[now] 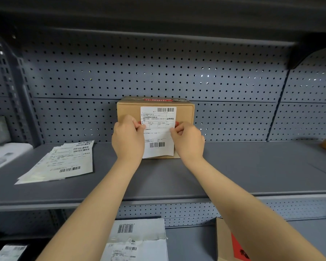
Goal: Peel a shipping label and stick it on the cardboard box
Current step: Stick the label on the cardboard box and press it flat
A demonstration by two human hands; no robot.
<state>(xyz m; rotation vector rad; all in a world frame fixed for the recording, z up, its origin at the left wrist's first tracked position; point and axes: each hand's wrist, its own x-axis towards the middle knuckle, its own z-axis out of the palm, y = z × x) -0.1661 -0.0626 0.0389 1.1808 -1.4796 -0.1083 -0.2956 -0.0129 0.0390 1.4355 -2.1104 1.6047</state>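
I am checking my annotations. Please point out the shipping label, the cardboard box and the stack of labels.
shipping label (pixel 158 117): head view, upper printed part.
cardboard box (pixel 128 109): head view, bare front face.
stack of labels (pixel 64 162): head view, top sheet.

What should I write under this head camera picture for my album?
Two hands, left hand and right hand, hold a shipping label against a cardboard box on a grey shelf.

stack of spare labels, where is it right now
In the head view the stack of spare labels lies flat on the grey shelf, on the person's left, well apart from the cardboard box standing at centre.
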